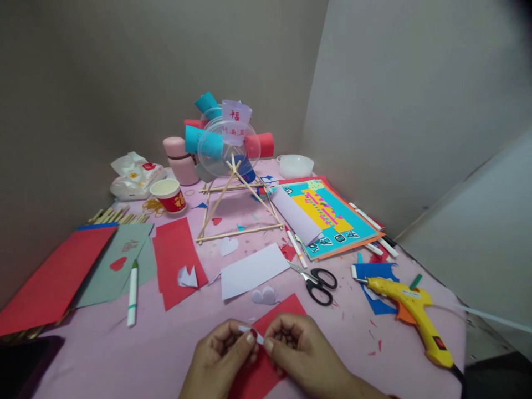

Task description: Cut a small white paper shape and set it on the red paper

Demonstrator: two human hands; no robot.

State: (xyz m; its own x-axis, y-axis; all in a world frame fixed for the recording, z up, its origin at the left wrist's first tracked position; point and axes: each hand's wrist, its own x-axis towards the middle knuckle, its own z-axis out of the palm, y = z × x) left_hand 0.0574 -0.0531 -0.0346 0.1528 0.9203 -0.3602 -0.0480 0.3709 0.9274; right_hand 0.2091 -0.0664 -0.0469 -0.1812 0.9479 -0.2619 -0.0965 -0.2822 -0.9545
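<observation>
Low in the view, my left hand and my right hand meet over a red paper sheet on the pink table. Both pinch a small white paper piece between thumb and fingertips. Just beyond my hands lie a white paper heart and a white paper rectangle. Black-handled scissors rest to the right of them.
A stick-framed wheel model with paper cups stands at the back. A yellow glue gun lies at the right, a colourful paper board behind it. Red and grey sheets, a green-capped marker and a red cup sit left.
</observation>
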